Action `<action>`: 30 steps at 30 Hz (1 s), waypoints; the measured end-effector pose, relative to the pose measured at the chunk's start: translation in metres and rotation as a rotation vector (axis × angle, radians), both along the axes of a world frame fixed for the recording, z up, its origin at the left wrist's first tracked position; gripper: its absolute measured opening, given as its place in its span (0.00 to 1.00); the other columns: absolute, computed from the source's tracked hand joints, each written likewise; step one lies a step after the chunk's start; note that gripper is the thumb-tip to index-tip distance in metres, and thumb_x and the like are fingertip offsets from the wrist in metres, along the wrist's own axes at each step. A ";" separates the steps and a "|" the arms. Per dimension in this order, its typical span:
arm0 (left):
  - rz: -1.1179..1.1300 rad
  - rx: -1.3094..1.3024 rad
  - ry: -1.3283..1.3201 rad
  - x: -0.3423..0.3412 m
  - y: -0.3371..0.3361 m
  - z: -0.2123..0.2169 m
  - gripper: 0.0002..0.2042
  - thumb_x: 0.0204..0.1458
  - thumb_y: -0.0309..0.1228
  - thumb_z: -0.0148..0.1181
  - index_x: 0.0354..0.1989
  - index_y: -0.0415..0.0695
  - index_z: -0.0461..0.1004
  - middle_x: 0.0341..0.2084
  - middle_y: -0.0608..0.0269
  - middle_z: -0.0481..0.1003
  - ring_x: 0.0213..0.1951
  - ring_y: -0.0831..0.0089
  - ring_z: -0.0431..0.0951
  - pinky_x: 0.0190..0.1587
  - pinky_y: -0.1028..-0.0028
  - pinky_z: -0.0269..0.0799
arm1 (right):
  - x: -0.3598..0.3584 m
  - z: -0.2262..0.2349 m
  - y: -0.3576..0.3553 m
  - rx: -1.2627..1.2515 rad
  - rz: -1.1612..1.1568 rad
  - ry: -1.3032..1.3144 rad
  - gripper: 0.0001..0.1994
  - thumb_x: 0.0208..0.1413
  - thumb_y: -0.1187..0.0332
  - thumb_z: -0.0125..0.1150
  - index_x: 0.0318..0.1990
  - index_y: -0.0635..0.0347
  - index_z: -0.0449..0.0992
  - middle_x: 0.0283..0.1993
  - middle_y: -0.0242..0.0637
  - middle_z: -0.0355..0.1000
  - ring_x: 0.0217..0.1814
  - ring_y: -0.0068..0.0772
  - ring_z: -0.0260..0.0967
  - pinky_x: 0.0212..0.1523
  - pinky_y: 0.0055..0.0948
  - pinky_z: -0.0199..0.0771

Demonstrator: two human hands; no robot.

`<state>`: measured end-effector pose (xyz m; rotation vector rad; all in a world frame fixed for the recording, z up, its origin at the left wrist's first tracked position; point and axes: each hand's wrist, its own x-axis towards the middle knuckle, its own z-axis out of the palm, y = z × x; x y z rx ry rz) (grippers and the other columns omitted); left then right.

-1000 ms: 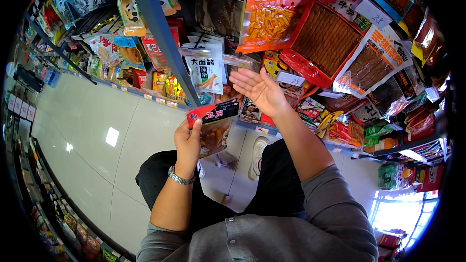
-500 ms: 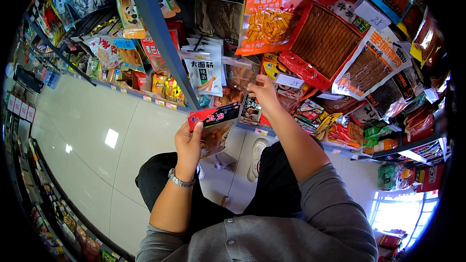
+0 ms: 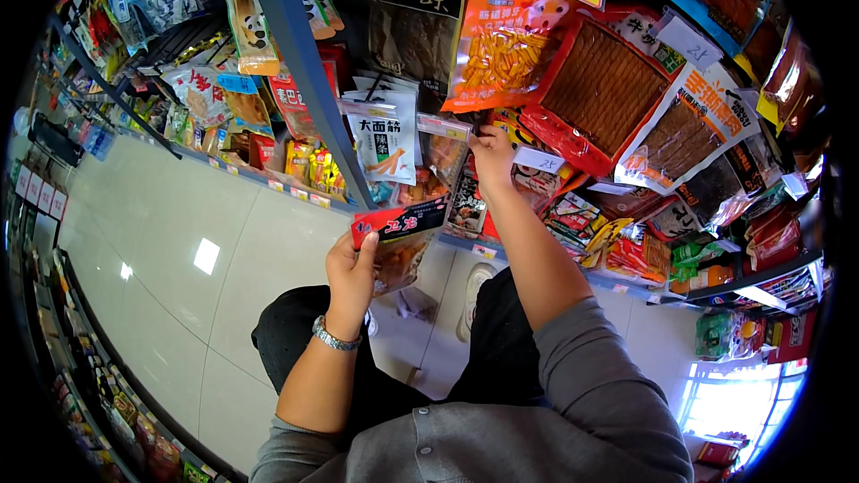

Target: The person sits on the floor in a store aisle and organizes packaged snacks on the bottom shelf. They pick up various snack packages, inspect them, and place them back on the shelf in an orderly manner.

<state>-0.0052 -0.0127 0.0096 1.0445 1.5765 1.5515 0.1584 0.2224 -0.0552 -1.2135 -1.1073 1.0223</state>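
My left hand [image 3: 352,268] grips a snack packet [image 3: 400,249] with a red and black top and a see-through lower part. Its thumb lies over the front near the upper left corner. Farther out, my right hand [image 3: 493,159] reaches to the rack with its fingers curled beside a hanging clear snack packet [image 3: 444,159] and its tag holder. What those fingers pinch, if anything, is hidden. Left of that hangs a white snack packet [image 3: 385,145] with dark print. Just beyond the right hand is an orange snack bag [image 3: 501,45].
A grey shelf upright [image 3: 307,72] stands left of the hanging packets. To the right hang a red pack of brown strips [image 3: 601,89] and a white and orange bag [image 3: 687,130]. Paper price cards [image 3: 539,159] stick out from the hooks. Pale floor tiles [image 3: 170,259] lie at left.
My right hand has moved slightly farther into the rack, and its fingers have curled in more. My left hand keeps the packet in nearly the same place. The view has shifted slightly.
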 end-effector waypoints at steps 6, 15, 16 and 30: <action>0.025 -0.034 -0.027 -0.002 -0.002 -0.001 0.10 0.56 0.30 0.51 0.35 0.34 0.74 0.24 0.64 0.69 0.24 0.80 0.67 0.26 0.79 0.63 | -0.019 0.003 -0.002 -0.097 0.061 0.022 0.08 0.47 0.78 0.57 0.36 0.66 0.70 0.29 0.33 0.70 0.30 0.22 0.64 0.33 0.20 0.63; -0.013 0.021 0.035 -0.004 -0.006 0.005 0.10 0.56 0.30 0.50 0.36 0.35 0.73 0.25 0.63 0.70 0.25 0.80 0.67 0.28 0.79 0.64 | -0.019 0.021 -0.034 -0.029 0.165 0.156 0.05 0.57 0.73 0.49 0.34 0.65 0.69 0.32 0.30 0.67 0.34 0.19 0.59 0.38 0.21 0.60; -0.016 0.033 0.058 -0.004 -0.005 0.007 0.10 0.56 0.30 0.50 0.36 0.35 0.73 0.25 0.63 0.70 0.25 0.79 0.68 0.29 0.78 0.64 | -0.016 0.023 -0.039 -0.021 0.182 0.195 0.05 0.58 0.72 0.48 0.34 0.64 0.68 0.32 0.30 0.67 0.34 0.18 0.59 0.38 0.21 0.60; -0.096 -0.001 0.157 -0.019 -0.008 -0.013 0.09 0.54 0.29 0.51 0.36 0.35 0.73 0.26 0.56 0.74 0.29 0.73 0.70 0.36 0.74 0.67 | 0.010 0.013 -0.060 -0.115 0.428 -0.195 0.06 0.59 0.69 0.50 0.35 0.62 0.69 0.31 0.29 0.68 0.32 0.18 0.61 0.35 0.21 0.61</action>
